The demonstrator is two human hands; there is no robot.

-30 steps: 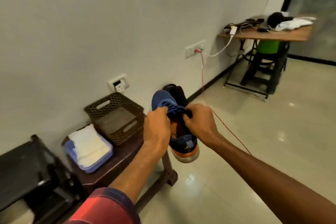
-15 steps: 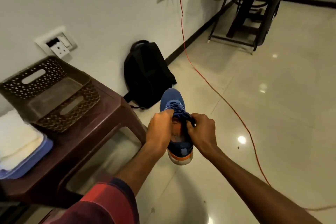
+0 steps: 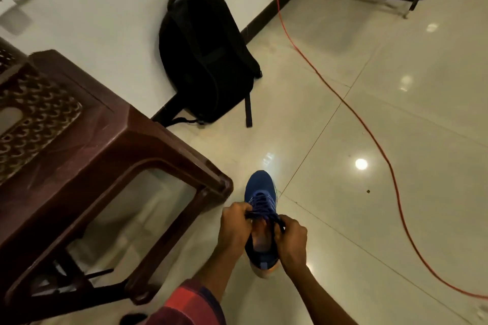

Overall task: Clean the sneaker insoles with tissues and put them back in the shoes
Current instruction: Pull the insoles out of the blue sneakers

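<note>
Glossy tiled floor (image 3: 396, 140) fills most of the view, w/ a white wall behind. A brown plastic stool (image 3: 105, 145) stands at left, a perforated brown basket (image 3: 29, 119) on top of it. A black backpack (image 3: 208, 60) leans on the wall, and a red cable (image 3: 343, 101) snakes across the tiles at right.

Task item: one blue sneaker (image 3: 260, 187), toe pointing away, held low just beside the stool's near corner. Can't tell if the sole touches the floor.

Left hand (image 3: 235, 227) is curled round the collar and lace area on its side; right hand (image 3: 291, 240) grips the opposite edge the same way. Both are closed on the shoe, w/ the mouth held wide btwn them.

An orange-ish insole (image 3: 261, 237) shows inside the opening, so this one is prob. back in, maybe needing a final press flat. No tissues and no second sneaker are in view, so its status is unknown; I'd guess the task is at least halfway.
</note>
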